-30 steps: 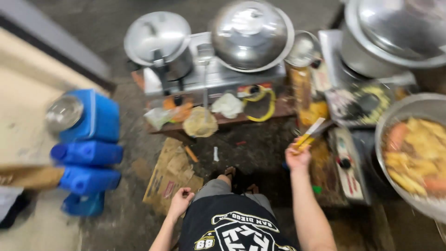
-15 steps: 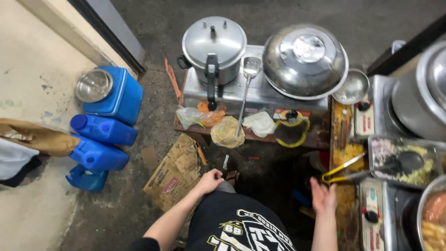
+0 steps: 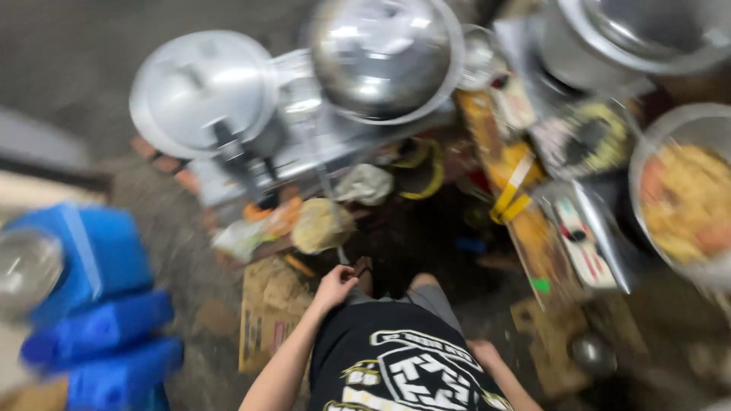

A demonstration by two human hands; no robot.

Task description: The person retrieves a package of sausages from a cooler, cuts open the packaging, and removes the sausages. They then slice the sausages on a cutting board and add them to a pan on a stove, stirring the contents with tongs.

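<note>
Big view down over a cramped cooking spot, and it is badly blurred. Far right sits the huge lidded pot (image 3: 647, 38), beside it the domed steel lid (image 3: 381, 53) in the middle, and to the far left the flat-lidded pot (image 3: 202, 91) with its dark handle, these last two up on the low stove (image 3: 304, 144). On the right edge is a wide bowl of yellow food (image 3: 685, 202). On the floor at the near left are the stacked blue jugs (image 3: 91, 312), with a flattened piece of cardboard (image 3: 266, 312) just right of them. Smaller now: yellow tongs (image 3: 512, 190) lie on the cluttered surface to the right, and a pale round bundle (image 3: 321, 224) rests below the stove. Down to the hands. The left hand (image 3: 335, 283) hangs at the hip just above the cardboard, fingers loosely curled and, as far as the blur allows, gripping nothing. The right hand (image 3: 483, 354) is low against the dark shirt; whether its fingers are open or closed I cannot tell. By my reading this is a pause between grips, with both hands away from the cookware. Reaching the bundle, the nearest thing to the left hand, would mean stretching forward and down with the fingers opened wide; the tongs would need a reach across to the right.
</note>
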